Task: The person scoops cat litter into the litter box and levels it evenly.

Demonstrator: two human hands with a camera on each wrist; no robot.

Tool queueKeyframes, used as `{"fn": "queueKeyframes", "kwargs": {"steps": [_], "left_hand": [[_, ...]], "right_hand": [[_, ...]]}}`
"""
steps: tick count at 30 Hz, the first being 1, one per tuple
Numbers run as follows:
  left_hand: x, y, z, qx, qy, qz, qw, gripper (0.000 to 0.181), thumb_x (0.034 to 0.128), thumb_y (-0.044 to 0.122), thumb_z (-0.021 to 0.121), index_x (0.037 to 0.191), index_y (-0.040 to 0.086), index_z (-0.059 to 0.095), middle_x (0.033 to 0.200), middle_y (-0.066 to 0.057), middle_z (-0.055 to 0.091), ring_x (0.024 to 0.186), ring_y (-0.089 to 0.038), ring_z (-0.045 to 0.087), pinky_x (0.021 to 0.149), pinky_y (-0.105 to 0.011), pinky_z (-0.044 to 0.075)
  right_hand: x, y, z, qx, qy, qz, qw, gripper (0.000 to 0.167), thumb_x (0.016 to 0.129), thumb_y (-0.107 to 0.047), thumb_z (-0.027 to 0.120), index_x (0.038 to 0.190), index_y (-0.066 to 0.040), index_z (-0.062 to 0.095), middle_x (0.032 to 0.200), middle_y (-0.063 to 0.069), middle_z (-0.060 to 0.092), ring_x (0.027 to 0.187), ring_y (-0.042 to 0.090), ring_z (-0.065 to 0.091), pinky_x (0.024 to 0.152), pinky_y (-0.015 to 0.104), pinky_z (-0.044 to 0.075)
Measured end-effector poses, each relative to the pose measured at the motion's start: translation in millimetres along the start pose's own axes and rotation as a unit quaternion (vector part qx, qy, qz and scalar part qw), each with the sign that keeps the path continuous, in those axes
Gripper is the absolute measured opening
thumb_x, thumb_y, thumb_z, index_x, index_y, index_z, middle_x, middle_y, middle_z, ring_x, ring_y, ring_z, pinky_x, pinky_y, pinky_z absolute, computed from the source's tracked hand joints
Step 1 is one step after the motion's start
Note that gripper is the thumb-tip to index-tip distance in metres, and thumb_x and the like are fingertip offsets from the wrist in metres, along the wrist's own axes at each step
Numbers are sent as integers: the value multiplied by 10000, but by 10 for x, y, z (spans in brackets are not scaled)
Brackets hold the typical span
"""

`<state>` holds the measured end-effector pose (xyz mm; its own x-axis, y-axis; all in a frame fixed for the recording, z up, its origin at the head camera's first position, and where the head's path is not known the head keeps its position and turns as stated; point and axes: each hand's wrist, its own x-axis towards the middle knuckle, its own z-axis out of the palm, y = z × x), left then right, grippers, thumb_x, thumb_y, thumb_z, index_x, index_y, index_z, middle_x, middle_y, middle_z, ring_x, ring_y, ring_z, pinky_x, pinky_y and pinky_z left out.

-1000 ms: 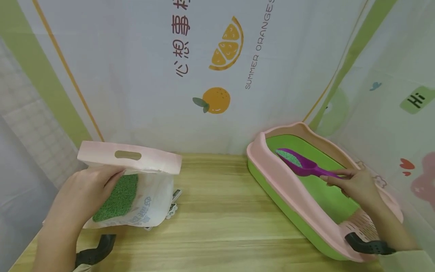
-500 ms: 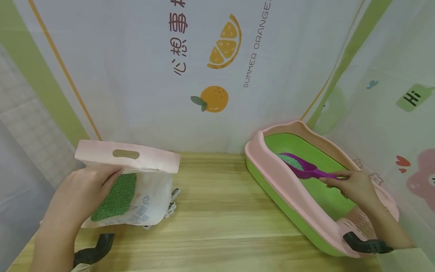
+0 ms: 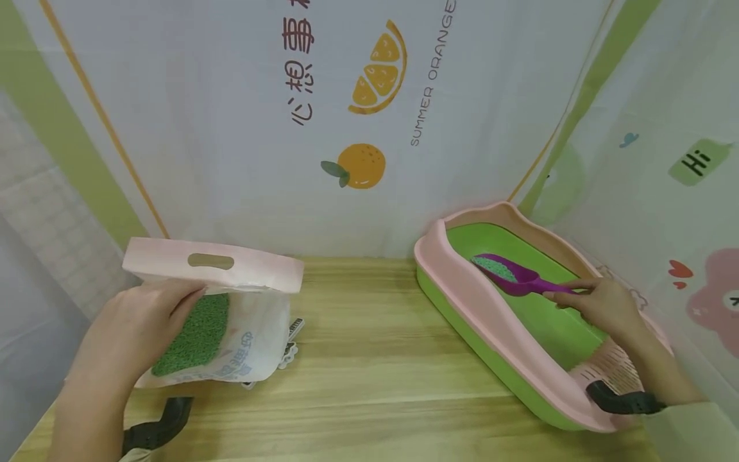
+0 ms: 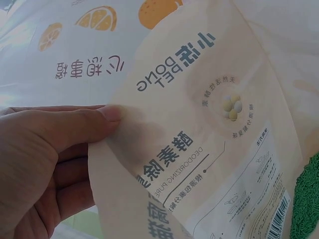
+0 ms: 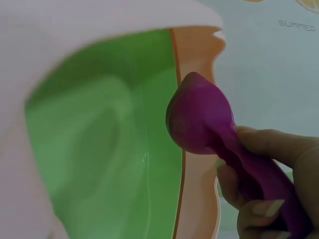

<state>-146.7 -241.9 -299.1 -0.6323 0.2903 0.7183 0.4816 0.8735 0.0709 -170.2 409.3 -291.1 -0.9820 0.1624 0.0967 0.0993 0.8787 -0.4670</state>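
Note:
At the left, my left hand (image 3: 138, 327) pinches the upper edge of a white and pink bag (image 3: 260, 346); the left wrist view shows thumb and fingers on the printed bag wall (image 4: 199, 124). Green pellets (image 3: 196, 333) lie inside the open bag. My right hand (image 3: 612, 308) grips the handle of a purple scoop (image 3: 522, 282), which holds paler green pellets (image 3: 494, 268). Scoop and hand are over a green litter box (image 3: 491, 333) with a pink rim (image 3: 462, 269). From the right wrist, the scoop's underside (image 5: 199, 114) shows above the green interior (image 5: 99, 149).
Both things stand on a wooden table (image 3: 358, 359), the bag left and the box right. A printed white curtain (image 3: 242, 160) hangs behind them. Flat black and white pieces (image 3: 288, 353) stick out beside the bag. A slotted pink grate (image 3: 612, 369) is at the box's near end.
The whole head view has shifted slightly. The scoop stays over the box with pellets in it, its tilt slightly different. My left hand keeps its grip on the bag.

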Motion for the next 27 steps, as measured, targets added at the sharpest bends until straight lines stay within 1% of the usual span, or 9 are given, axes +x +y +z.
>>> {"fn": "queueKeyframes", "kwargs": {"steps": [2, 5, 9, 13, 15, 17, 21, 24, 27], "left_hand": [[-2, 3, 1, 3, -3, 22, 10000, 58, 961, 148, 691, 944, 100, 663, 669, -47, 643, 514, -167, 441, 527, -480, 447], [-18, -3, -2, 1, 42, 90, 10000, 106, 1004, 194, 642, 955, 102, 664, 659, -48, 634, 505, -164, 432, 520, -481, 443], [-28, -10, -3, 27, 61, 122, 9999, 165, 1034, 238, 598, 956, 108, 661, 646, -38, 616, 509, -151, 403, 512, -454, 423], [-17, -8, 7, 27, 48, 129, 9999, 93, 1006, 185, 638, 955, 111, 661, 670, -41, 633, 515, -145, 390, 514, -452, 425], [-7, -7, 12, 9, 43, 135, 9999, 71, 989, 161, 657, 950, 102, 660, 692, -48, 649, 515, -151, 408, 523, -468, 441], [-6, -7, 11, -5, -9, 79, 10000, 69, 984, 161, 665, 953, 99, 660, 691, -49, 652, 510, -160, 430, 526, -478, 443], [-10, -6, 0, -6, -91, -6, 10000, 72, 972, 167, 683, 956, 101, 659, 663, -27, 631, 509, -147, 415, 508, -434, 412], [-9, -5, -3, 19, -81, 2, 10000, 68, 951, 152, 706, 941, 107, 656, 629, -5, 593, 515, -130, 369, 501, -386, 375], [-5, -8, -5, 24, -71, -2, 10000, 69, 948, 151, 709, 935, 109, 656, 614, 5, 581, 515, -122, 361, 497, -377, 368]], "right_hand": [[16, 5, -8, -36, 42, -36, 10000, 640, 866, -521, 765, 1141, 56, 725, 650, -42, 682, 490, 70, 432, 439, 282, 329], [37, 12, 0, -121, 2, -39, 9999, 657, 862, -538, 761, 1139, 57, 725, 695, -26, 732, 494, 69, 448, 441, 280, 330], [73, 43, 12, -220, -94, -108, 9997, 668, 872, -542, 748, 1143, 69, 719, 714, -16, 753, 492, 61, 454, 446, 269, 338], [99, 93, 6, -284, -212, -146, 9993, 645, 887, -518, 741, 1139, 76, 717, 707, -15, 754, 459, 54, 433, 431, 262, 334], [107, 111, -3, -253, -282, -98, 9992, 637, 883, -513, 747, 1132, 73, 721, 701, -15, 751, 440, 49, 420, 419, 261, 336], [116, 120, -2, -212, -366, -70, 9991, 637, 880, -515, 749, 1134, 69, 722, 705, -13, 751, 430, 44, 407, 414, 257, 337], [144, 131, 16, -179, -512, -53, 9985, 655, 880, -528, 743, 1160, 63, 713, 728, -11, 757, 434, 45, 402, 420, 252, 336], [169, 147, 30, -251, -593, -95, 9979, 658, 888, -532, 733, 1170, 62, 708, 734, -10, 756, 433, 49, 390, 421, 251, 323], [191, 164, 41, -276, -628, -137, 9975, 649, 890, -529, 731, 1159, 61, 713, 730, -9, 756, 427, 46, 374, 418, 249, 313]]}}
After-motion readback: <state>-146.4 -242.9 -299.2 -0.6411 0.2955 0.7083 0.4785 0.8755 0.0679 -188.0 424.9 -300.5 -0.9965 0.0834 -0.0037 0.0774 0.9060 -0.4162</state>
